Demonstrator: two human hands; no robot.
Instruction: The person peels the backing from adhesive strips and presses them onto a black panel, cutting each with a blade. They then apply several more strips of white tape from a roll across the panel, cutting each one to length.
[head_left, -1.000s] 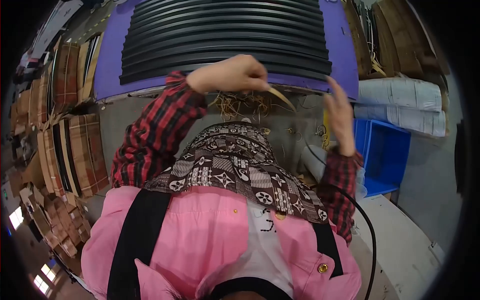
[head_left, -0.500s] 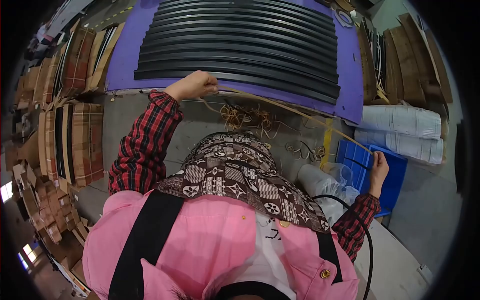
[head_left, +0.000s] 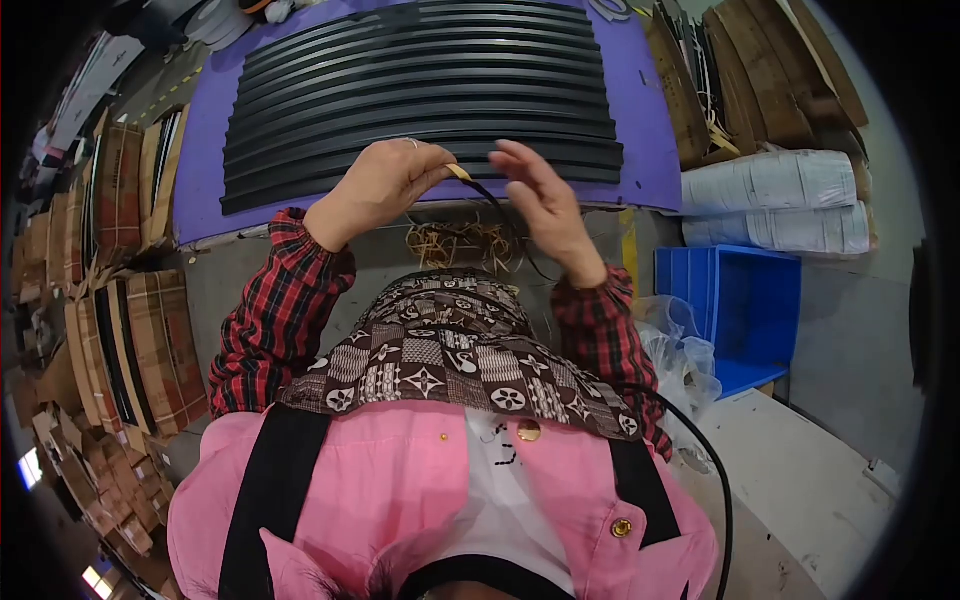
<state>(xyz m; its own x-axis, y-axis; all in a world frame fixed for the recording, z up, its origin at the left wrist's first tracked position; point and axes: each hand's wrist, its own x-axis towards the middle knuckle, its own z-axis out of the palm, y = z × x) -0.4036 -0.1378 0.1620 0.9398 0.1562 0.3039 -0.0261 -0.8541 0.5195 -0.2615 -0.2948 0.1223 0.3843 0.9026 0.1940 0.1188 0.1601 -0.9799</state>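
Note:
My left hand (head_left: pixel 385 188) is closed, thumb against fingers, on a narrow strip at the front edge of the table. A short tan end (head_left: pixel 459 172) of the strip sticks out past the fingertips. From it a thin black length (head_left: pixel 498 207) curves down toward the floor. Close by on the right, my right hand (head_left: pixel 545 208) is slightly blurred, its fingers apart and holding nothing that I can see. Beyond both hands, ribbed black panels or strips (head_left: pixel 420 100) lie side by side on the purple tabletop (head_left: pixel 650 150).
Tangled tan strips (head_left: pixel 450 245) lie on the floor below the table. To the right are a blue bin (head_left: pixel 690 280), clear plastic (head_left: pixel 685 350) and white wrapped rolls (head_left: pixel 770 205). Cardboard packs (head_left: pixel 165 330) stand at the left. A black cable (head_left: pixel 715 465) runs beside my right side.
The tan strip was stretched wide between both hands. My right hand has come in from the far right to beside my left hand, and its fingers have opened.

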